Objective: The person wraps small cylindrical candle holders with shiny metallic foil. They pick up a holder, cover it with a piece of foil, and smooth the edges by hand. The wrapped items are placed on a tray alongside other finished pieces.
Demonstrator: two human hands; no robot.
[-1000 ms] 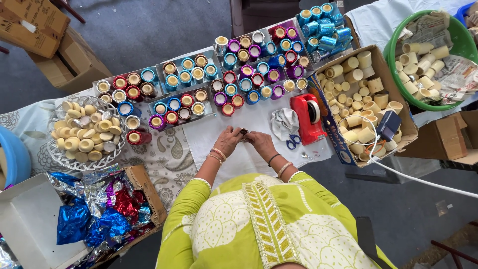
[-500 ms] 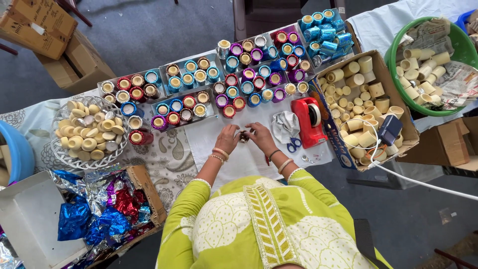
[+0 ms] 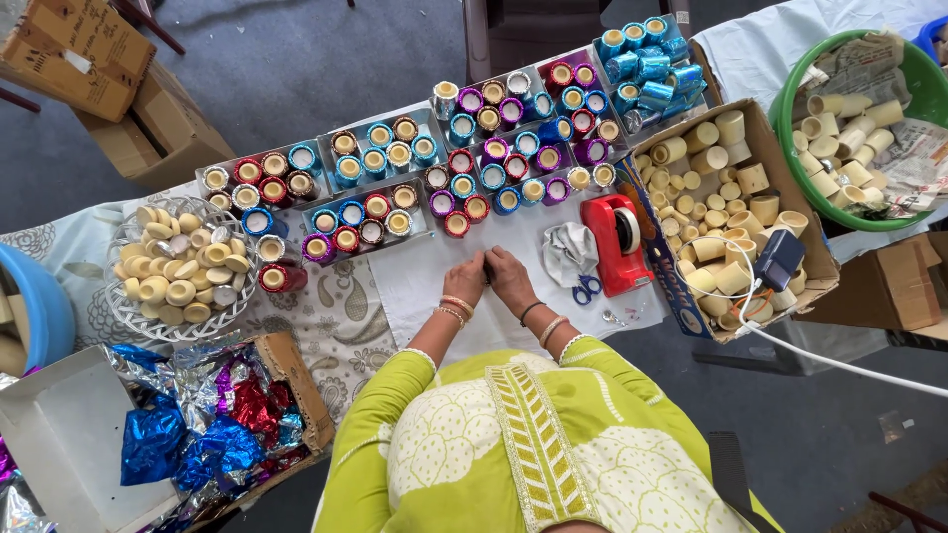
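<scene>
Two hands meet over a small item on white paper.

The left hand (image 3: pixel 466 281) and right hand (image 3: pixel 511 278) press together at the fingertips on the white paper sheet (image 3: pixel 415 286) on the tabletop (image 3: pixel 341 331); whatever they pinch is hidden, so I cannot tell their grip. Near left, a cardboard box of crumpled foil (image 3: pixel 212 424) in blue, red and silver. Just right, blue scissors (image 3: pixel 586 289) and a red tape dispenser (image 3: pixel 614 242). Beyond, trays of foil-wrapped cups (image 3: pixel 395 183) in red, blue and purple line the far edge. A box of plain cream cups (image 3: pixel 726 212) sits right; bare paper lies around the hands.
</scene>
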